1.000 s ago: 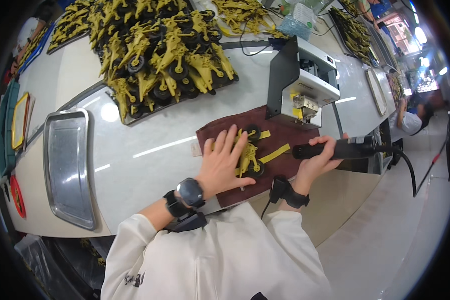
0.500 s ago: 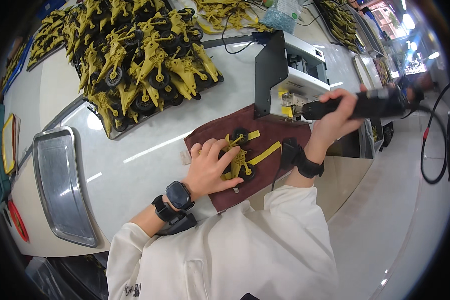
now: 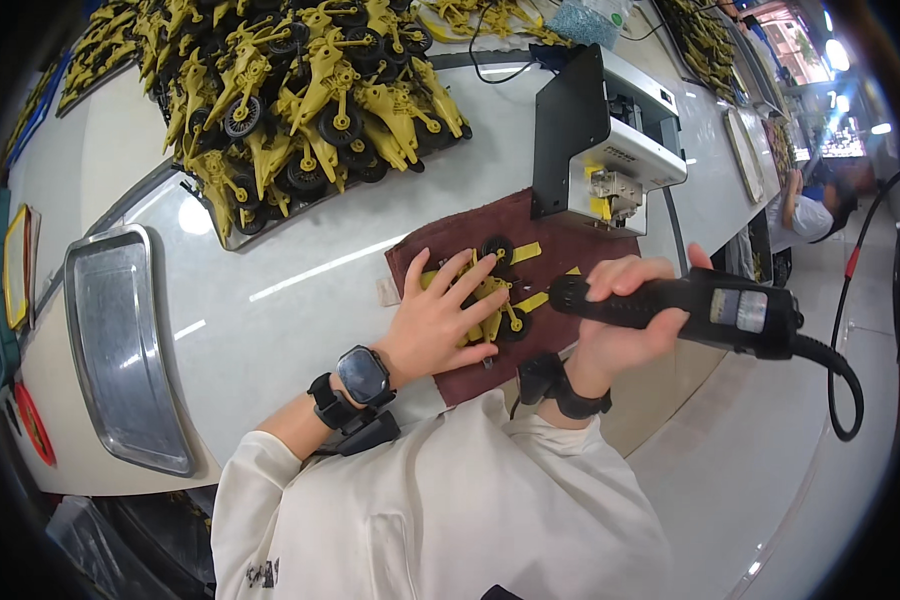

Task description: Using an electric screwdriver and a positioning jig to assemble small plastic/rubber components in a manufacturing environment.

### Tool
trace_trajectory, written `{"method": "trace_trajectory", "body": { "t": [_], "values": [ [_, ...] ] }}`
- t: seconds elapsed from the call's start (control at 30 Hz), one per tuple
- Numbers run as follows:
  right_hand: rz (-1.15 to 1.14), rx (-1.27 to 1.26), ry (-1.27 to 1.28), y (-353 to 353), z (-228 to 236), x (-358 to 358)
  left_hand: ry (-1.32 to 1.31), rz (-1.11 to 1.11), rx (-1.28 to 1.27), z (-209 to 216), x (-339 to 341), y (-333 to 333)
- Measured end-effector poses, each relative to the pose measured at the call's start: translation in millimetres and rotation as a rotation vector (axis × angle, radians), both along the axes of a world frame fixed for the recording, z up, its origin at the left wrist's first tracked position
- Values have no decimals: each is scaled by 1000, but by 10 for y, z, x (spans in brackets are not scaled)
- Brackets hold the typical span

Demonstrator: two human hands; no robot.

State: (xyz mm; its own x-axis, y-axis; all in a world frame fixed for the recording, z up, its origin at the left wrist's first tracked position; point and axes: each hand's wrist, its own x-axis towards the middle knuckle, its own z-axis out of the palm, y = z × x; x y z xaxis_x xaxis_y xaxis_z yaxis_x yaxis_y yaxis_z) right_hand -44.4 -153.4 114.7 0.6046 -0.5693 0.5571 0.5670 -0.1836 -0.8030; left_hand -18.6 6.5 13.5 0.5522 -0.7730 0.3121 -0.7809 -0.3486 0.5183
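My left hand (image 3: 425, 335) lies with spread fingers over a yellow plastic toy-like assembly (image 3: 492, 300) with black wheels. That assembly rests on a dark red cloth (image 3: 450, 236), and my fingers cover part of it. My right hand (image 3: 620, 335) is wrapped round a black corded electric screwdriver (image 3: 705, 308), held almost level above the cloth's right side. The screwdriver's front end points left toward the assembly, apart from it; its bit cannot be made out. Behind the cloth stands a white and black box-shaped machine (image 3: 620, 140), with a metal block on its front.
A heaped tray of yellow wheeled assemblies (image 3: 300, 110) fills the back left. A metal tray (image 3: 130, 340) lies at the left. The screwdriver's cable (image 3: 850, 390) loops at the right. Another person (image 3: 805, 215) is in the right background.
My right hand has brought the screwdriver away from the machine's front, toward me and over the cloth. My left hand has stayed on the assembly, with its fingers more widely spread.
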Motion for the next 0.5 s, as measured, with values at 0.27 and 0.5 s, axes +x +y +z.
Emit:
{"method": "trace_trajectory", "body": {
  "t": [0.27, 0.5],
  "values": [
    [48, -32, 84, 64, -175, -12, -5, -114, -5, -42, -1, 5],
    [70, -56, 121, 85, -296, -6, 8, -108, -6, -23, 2, 10]
  ]
}}
